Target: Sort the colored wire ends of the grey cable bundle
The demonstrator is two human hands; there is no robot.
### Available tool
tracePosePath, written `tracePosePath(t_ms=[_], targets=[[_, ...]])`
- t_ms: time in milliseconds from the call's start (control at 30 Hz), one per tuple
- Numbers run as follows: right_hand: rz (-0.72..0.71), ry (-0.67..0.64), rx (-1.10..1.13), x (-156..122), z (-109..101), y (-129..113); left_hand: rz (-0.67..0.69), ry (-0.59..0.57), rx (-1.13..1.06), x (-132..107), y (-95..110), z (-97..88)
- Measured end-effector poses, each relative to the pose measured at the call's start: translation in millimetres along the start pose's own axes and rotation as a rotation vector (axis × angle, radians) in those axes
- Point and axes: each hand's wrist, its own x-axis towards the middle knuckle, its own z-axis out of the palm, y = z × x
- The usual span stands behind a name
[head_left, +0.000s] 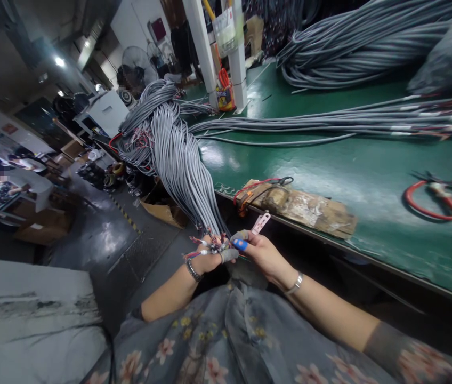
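On my feed I see a grey garment (pixel 226 341) printed with pink and yellow flowers, short-sleeved. The left hand (pixel 206 260), farther from the desk (pixel 330 160), wears a dark bracelet (pixel 194 271). The right hand (pixel 266 252), nearer the desk, wears a silver bangle (pixel 296 284) and a blue fingertip cover (pixel 241 244).

One camera, worn on the person's head, looks forward and down, close above the left hand (pixel 206 260) and right hand (pixel 265 255). It is tilted, so the green bench (pixel 330 160) slants across the right.
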Motion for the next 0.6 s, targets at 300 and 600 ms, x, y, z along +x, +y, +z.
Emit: tracePosePath(t_ms=[300, 600], targets=[[0.012, 0.107, 0.055, -5, 0, -1, 0.013, 0.123, -0.153, -1, 5, 11.8], [0.019, 0.116, 0.220, -1, -29, -1, -0.040, 0.150, -0.214, 1, 7, 18.3]])
